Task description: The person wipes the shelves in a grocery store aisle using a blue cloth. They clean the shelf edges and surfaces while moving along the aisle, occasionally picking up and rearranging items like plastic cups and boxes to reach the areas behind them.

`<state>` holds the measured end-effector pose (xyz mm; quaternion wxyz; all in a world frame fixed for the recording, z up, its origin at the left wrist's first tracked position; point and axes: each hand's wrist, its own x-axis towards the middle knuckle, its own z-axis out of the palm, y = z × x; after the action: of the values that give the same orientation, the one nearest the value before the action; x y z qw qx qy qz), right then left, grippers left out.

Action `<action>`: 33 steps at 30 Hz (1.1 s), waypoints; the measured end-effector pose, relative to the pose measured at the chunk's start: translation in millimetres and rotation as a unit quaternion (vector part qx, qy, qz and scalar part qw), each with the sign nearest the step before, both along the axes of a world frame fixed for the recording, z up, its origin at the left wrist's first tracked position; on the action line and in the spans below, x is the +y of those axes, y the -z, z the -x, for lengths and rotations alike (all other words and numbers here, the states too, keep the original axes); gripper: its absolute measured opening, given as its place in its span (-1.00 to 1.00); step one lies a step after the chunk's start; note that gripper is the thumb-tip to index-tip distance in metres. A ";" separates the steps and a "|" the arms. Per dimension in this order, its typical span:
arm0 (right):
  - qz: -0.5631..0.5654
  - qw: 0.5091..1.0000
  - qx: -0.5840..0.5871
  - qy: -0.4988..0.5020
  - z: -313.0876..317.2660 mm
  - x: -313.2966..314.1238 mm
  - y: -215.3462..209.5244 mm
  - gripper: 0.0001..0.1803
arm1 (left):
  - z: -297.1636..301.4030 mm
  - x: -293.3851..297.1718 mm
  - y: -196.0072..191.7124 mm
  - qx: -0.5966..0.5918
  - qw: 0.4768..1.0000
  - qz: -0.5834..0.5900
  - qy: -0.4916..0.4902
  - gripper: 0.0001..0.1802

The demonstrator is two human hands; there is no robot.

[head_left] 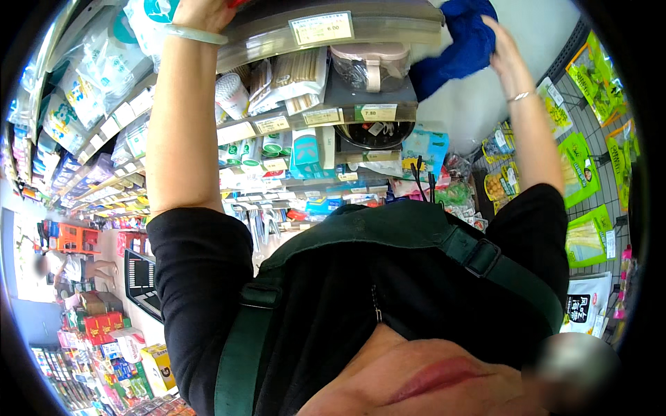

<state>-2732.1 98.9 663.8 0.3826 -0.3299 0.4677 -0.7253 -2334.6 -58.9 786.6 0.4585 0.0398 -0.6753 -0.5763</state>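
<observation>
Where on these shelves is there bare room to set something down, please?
The only bare patch is the pale surface below the blue cloth under the right hand, between the lidded jar and the green packets. The shelves below the left hand are crowded with packets and cups.

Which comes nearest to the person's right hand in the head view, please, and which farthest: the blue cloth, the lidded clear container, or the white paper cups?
1. Blue cloth, under the right hand.
2. Lidded clear container, on the shelf to its left.
3. White paper cups, farther left, beside the left forearm.
</observation>
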 end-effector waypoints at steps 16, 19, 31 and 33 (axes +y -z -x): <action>0.050 0.651 0.751 0.105 -190.6 -17.5 18.6 -0.31 | -5.7 72.1 144.4 -0.216 0.873 0.326 -0.290 -0.51; 0.007 0.634 0.766 0.106 -199.7 -32.8 13.3 -0.25 | 19.5 2.5 153.4 -0.253 0.883 0.348 -0.187 -0.41; 0.095 0.632 0.769 0.030 -201.2 -24.6 21.3 -0.61 | 55.8 1.7 147.6 -0.318 0.880 0.345 -0.067 -0.38; 0.167 0.599 0.782 0.047 -199.2 -10.2 38.7 -0.63 | 58.9 -17.7 153.3 -0.368 0.808 0.444 -0.118 -0.41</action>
<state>-2532.9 88.7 625.1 -0.2261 -0.8063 0.4735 -0.2729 -2393.5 -76.5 633.3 0.2076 0.1204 -0.9659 -0.0975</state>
